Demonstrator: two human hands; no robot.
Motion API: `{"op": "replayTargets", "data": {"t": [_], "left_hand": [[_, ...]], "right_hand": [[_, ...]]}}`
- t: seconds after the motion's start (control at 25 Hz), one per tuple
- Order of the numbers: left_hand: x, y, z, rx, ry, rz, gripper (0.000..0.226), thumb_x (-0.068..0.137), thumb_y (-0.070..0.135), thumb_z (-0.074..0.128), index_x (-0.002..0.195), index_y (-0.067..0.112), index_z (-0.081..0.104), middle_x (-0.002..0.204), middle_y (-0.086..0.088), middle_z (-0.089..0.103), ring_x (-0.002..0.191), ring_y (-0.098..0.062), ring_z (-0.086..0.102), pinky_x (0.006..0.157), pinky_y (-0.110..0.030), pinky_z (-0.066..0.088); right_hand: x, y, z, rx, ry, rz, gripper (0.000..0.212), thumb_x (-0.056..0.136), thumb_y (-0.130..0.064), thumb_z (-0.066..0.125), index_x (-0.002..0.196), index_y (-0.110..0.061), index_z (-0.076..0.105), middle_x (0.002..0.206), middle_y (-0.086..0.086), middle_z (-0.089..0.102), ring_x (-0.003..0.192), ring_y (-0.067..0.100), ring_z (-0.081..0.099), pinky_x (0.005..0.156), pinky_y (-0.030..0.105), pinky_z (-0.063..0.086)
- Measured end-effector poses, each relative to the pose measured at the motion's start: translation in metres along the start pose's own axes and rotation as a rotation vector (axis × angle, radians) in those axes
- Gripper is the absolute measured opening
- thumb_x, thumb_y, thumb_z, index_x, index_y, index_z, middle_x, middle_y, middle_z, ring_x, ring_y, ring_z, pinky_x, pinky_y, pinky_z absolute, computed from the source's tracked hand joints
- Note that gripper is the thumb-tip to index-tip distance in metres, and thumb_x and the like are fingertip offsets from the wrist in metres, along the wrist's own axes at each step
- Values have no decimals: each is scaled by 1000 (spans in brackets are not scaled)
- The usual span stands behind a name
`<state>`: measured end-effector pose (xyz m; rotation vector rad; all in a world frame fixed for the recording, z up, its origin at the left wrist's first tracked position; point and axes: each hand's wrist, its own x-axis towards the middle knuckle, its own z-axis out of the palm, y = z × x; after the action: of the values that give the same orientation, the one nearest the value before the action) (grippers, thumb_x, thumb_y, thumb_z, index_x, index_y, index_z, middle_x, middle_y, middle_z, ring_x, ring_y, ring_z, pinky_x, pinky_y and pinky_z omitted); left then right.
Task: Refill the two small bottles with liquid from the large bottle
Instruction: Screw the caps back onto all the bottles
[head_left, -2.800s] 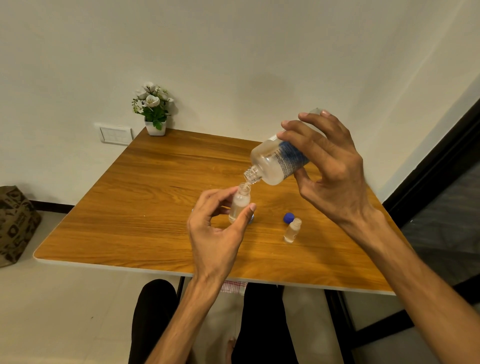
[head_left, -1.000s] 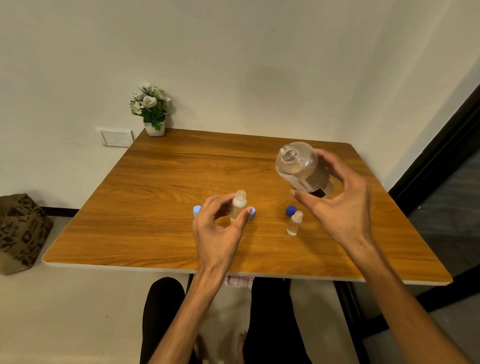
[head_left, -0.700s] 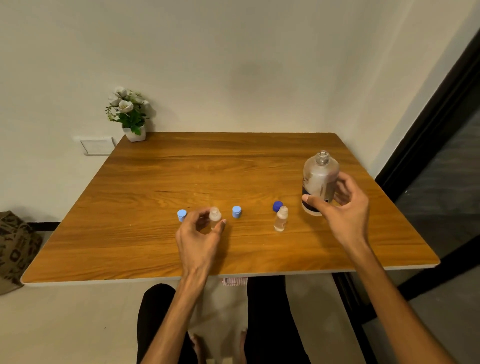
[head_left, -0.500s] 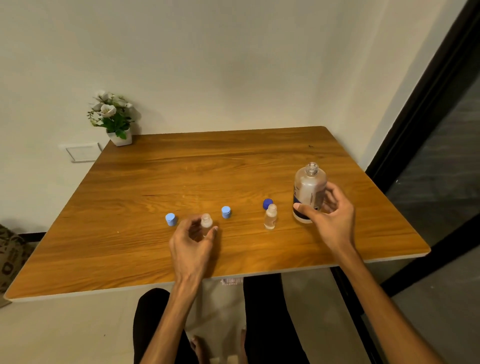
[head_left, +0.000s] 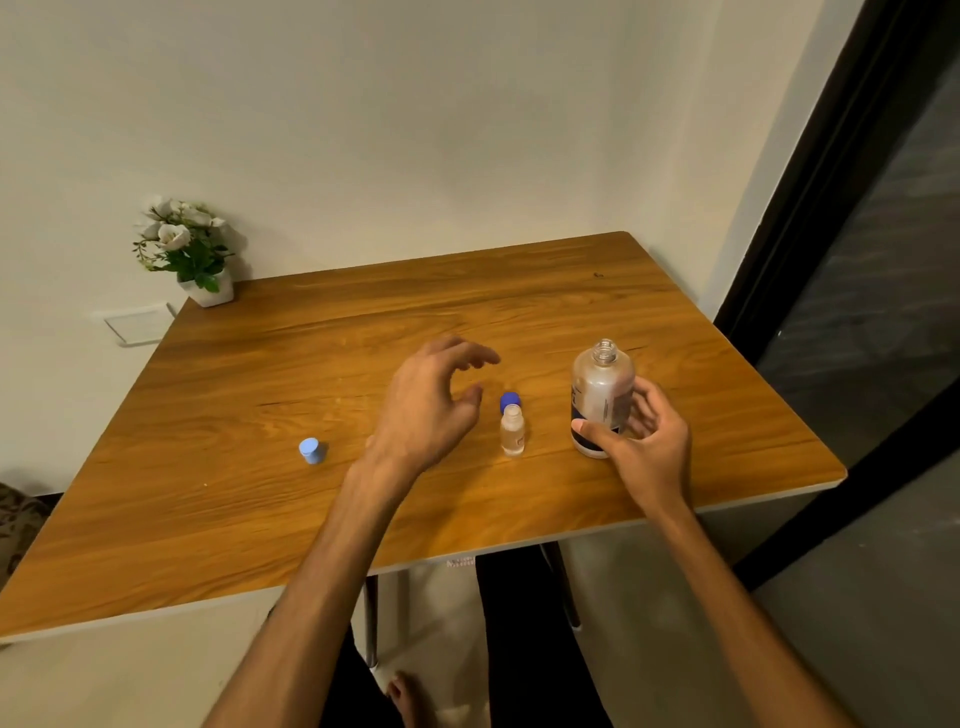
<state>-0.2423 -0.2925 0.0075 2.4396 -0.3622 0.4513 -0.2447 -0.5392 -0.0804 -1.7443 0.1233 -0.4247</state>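
Note:
The large clear bottle (head_left: 602, 395) stands uncapped on the wooden table (head_left: 260, 519) at the right. My right hand (head_left: 641, 447) wraps it low, thumb in front and fingers behind. A small uncapped bottle (head_left: 512, 432) with some liquid stands left of it, with a dark blue cap (head_left: 510, 400) just behind. My left hand (head_left: 431, 405) hovers over the table's middle with fingers spread and holds nothing. It hides the other small bottle. A light blue cap (head_left: 310, 450) lies further left.
A white pot of flowers (head_left: 189, 249) stands at the table's far left corner, by a wall socket (head_left: 137, 323). A dark door frame (head_left: 810, 208) runs along the right. A patterned bag (head_left: 15, 519) sits on the floor at left. My legs are under the table's front edge.
The large bottle came down from its pouring tilt and now stands upright on the table. My left hand let go of the first small bottle, lifted and moved right.

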Motion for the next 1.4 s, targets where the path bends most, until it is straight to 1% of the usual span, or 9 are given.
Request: {"op": "replayTargets", "data": {"t": [0.12, 0.24, 0.4, 0.6, 0.8, 1.0, 1.12, 1.28, 1.4], "left_hand": [[48, -9, 29, 194, -523, -42, 52, 89, 5, 69, 132, 32, 70, 142, 1, 59, 121, -16, 60, 93, -32, 54], [64, -23, 51, 233, -691, -25, 46, 93, 9, 70, 130, 35, 72, 144, -1, 57, 116, -16, 60, 95, -32, 54], [69, -33, 63, 241, -638, -60, 32, 94, 11, 71, 122, 26, 76, 135, -4, 63, 104, -12, 58, 84, -22, 47], [68, 12, 40, -177, -115, -38, 28, 97, 32, 72, 123, 20, 73, 121, 2, 70, 101, -9, 64, 81, -20, 51], [63, 76, 51, -69, -194, 191, 33, 97, 46, 69, 114, 17, 75, 103, 4, 73, 89, -11, 66, 76, -29, 58], [71, 87, 57, 164, -133, 166, 50, 95, 61, 63, 91, 13, 75, 78, 1, 69, 69, -13, 63, 59, -25, 49], [73, 99, 59, 316, -107, 140, 57, 96, 66, 58, 82, 13, 72, 70, 0, 64, 64, -15, 63, 60, -31, 56], [75, 105, 60, 364, -126, 179, 51, 101, 59, 55, 99, 12, 76, 90, -4, 69, 80, -17, 66, 71, -33, 59], [69, 103, 51, 280, -238, 276, 33, 105, 37, 57, 127, 20, 75, 114, -4, 63, 106, -18, 62, 78, -25, 45]], "right_hand": [[-1, 3, -7, 7, 16, -3, 82, 63, -11, 100, 137, -14, 64, 131, -3, 70, 113, -4, 64, 88, 7, 55], [0, 8, -10, 6, 23, -12, 82, 63, -14, 101, 137, -15, 64, 132, -2, 72, 117, -1, 66, 92, 12, 57], [4, 10, -9, 15, 21, -14, 83, 64, -16, 100, 138, -16, 64, 134, -1, 72, 119, 7, 68, 97, 26, 61], [2, 11, 0, 37, 13, -19, 83, 65, -17, 101, 139, -18, 62, 135, -4, 70, 120, 1, 65, 98, 22, 59], [1, 12, 1, 48, -15, -20, 82, 66, -20, 100, 139, -21, 62, 131, -7, 71, 120, 9, 68, 101, 40, 61], [0, 12, 0, 16, -19, -43, 77, 67, -22, 100, 135, -21, 64, 128, -8, 72, 120, 9, 68, 99, 44, 62], [1, 15, 0, 19, -19, -39, 79, 67, -23, 101, 136, -19, 64, 129, -7, 73, 121, 11, 69, 99, 46, 62], [2, 15, 0, 11, -31, -31, 82, 64, -36, 99, 137, -23, 64, 130, -9, 73, 122, 13, 69, 98, 50, 62], [2, 16, 0, 14, -31, -32, 82, 64, -35, 99, 137, -24, 64, 129, -10, 73, 122, 12, 69, 98, 50, 62]]}}
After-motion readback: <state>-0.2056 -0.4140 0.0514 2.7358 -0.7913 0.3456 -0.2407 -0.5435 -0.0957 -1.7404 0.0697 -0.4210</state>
